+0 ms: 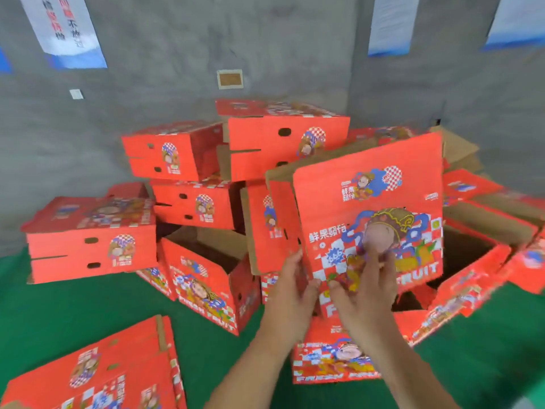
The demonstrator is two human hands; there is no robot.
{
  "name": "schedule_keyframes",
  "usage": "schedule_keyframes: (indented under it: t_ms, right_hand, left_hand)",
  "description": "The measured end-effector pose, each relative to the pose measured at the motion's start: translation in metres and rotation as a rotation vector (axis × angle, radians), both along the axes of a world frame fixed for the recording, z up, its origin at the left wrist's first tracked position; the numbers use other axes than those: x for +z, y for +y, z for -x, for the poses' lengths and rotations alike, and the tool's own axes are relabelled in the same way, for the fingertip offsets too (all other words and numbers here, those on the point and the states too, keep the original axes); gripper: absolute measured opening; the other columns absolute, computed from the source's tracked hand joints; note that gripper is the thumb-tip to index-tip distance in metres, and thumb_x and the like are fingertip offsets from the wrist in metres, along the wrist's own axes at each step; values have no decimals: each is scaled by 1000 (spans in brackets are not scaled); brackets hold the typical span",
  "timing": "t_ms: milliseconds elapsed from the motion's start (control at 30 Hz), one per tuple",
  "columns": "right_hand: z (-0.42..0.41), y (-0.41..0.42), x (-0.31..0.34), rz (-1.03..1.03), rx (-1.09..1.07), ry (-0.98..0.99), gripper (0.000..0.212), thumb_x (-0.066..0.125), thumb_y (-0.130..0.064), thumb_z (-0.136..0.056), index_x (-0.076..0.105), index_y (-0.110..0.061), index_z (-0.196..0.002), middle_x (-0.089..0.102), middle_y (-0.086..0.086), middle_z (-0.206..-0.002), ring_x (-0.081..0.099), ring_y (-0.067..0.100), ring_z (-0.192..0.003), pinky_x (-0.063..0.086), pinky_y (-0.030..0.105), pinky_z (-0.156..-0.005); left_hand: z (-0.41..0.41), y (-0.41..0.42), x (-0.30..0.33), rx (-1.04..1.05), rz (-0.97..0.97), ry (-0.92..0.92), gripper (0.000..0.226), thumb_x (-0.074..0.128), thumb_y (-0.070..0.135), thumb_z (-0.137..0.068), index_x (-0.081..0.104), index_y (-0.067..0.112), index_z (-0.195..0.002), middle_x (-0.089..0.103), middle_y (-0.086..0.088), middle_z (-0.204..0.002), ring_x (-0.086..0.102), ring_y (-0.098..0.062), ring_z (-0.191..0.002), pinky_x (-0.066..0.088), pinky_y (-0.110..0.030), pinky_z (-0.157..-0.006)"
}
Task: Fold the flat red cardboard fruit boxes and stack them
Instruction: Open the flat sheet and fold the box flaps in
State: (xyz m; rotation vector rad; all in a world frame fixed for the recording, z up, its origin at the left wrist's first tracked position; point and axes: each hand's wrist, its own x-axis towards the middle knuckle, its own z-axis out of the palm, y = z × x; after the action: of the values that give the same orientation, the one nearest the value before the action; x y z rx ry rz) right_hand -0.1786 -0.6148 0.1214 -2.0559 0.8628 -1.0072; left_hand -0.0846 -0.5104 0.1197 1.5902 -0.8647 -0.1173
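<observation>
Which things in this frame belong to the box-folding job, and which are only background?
Job: red cardboard box in hand; left hand; right hand; flat red cardboard blanks; stacked folded red boxes.
Background: green floor mat; grey concrete wall; white-and-blue wall posters.

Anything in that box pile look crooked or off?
Yes. The stack by the wall is uneven: the boxes sit offset and tilted, not squared up. One open box on the green floor leans over.
</observation>
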Motion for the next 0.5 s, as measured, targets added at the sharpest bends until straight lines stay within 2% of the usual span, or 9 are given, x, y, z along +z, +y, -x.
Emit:
schedule_keyframes:
  t_ms: [67,167,267,300,367,433,500]
  right_hand:
    - [5,-21,-13,58,21,52,101,78,-24,-81,18,-16,-163,2,28,-166,2,39,-156,7,47,-124]
    - [7,-42,-22,102,25,58,106,81,-10,-81,16,-22,-163,-3,23,-168,-4,38,-157,3,47,-124]
    - [4,-45,-22,119,92,72,102,78,-16,-84,14,-21,-164,-12,18,-169,-15,33,-157,-1,48,-124]
    - [3,-45,-22,123,113,82,101,77,-21,-86,14,-21,-164,-13,18,-169,-16,32,-157,-2,48,-124]
    - [4,-44,-21,131,99,62,93,76,-24,-87,22,-21,-163,-2,18,-169,-4,34,-156,5,46,-122]
    - [7,-42,-17,193,19,-20,75,74,-17,-85,44,-17,-153,24,17,-160,24,39,-146,21,50,-119]
    - [10,-40,-13,287,-13,-127,53,69,-14,-84,61,-13,-136,44,14,-143,43,35,-130,39,54,-108]
  left_hand:
    - [-10,-11,3,-158,-85,80,47,60,4,-102,49,30,-138,68,10,-132,61,-2,-123,46,-26,-104]
    - [-17,-23,8,-254,-113,239,51,53,-2,-104,42,19,-150,64,-7,-141,60,-17,-131,46,-20,-101]
    - [-8,-31,11,-305,-48,262,62,54,-3,-104,33,25,-155,63,-2,-143,60,-15,-132,48,-30,-107]
    - [-3,-33,10,-317,-14,288,67,54,-5,-103,27,27,-156,61,0,-145,59,-12,-132,50,-29,-106]
    - [8,-35,4,-249,32,344,72,55,-4,-103,19,33,-153,62,9,-140,62,-4,-126,52,-16,-96]
    - [17,-35,-3,-59,69,337,58,61,5,-102,30,37,-138,67,28,-114,66,0,-111,50,-10,-84]
    - [25,-31,-12,93,163,360,44,64,9,-101,40,36,-125,65,32,-93,68,-1,-93,51,-12,-74]
